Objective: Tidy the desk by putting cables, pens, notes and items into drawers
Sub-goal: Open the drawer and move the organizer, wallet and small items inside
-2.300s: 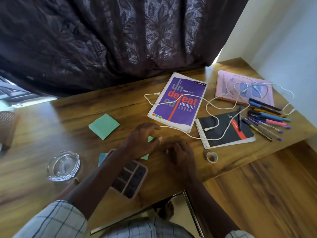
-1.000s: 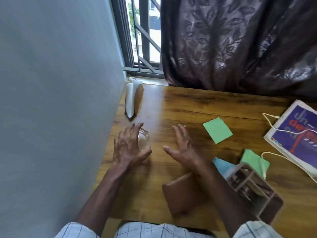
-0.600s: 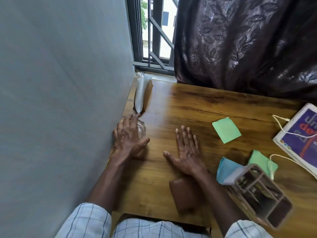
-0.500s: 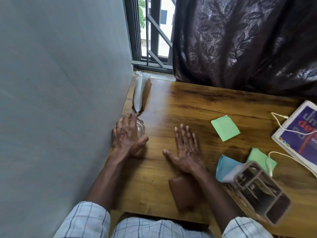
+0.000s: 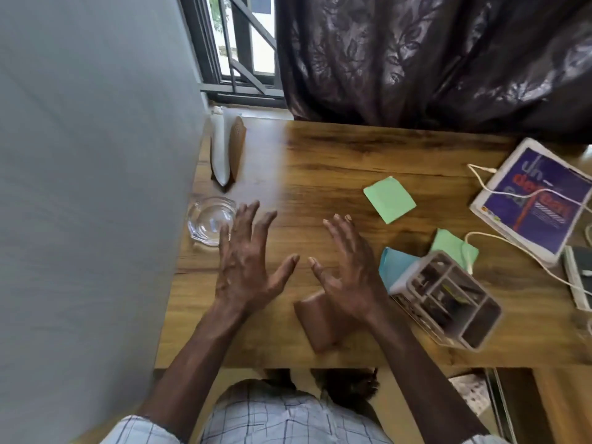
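Observation:
My left hand (image 5: 246, 261) hovers over the wooden desk (image 5: 336, 161) with fingers spread, holding nothing, just right of a clear glass ashtray (image 5: 208, 222) by the wall. My right hand (image 5: 349, 267) is also spread and empty, above a brown wallet-like case (image 5: 317, 328). A green sticky note (image 5: 389, 198) lies farther right. Another green note (image 5: 451, 246) and a blue note (image 5: 395, 262) lie beside a compartmented organiser tray (image 5: 448, 296). A white cable (image 5: 509, 245) runs over a purple book (image 5: 535, 200).
A grey wall (image 5: 89, 187) bounds the desk on the left. A white and brown object (image 5: 226, 152) leans by the wall at the back corner. A dark curtain (image 5: 432, 59) hangs behind the desk, with a window (image 5: 243, 43) beside it. A notebook edge (image 5: 579, 277) shows at far right.
My left hand has come off the glass ashtray and moved right, fingers spread. My right hand has lifted off the desk. The view turned left from the pens and books earlier.

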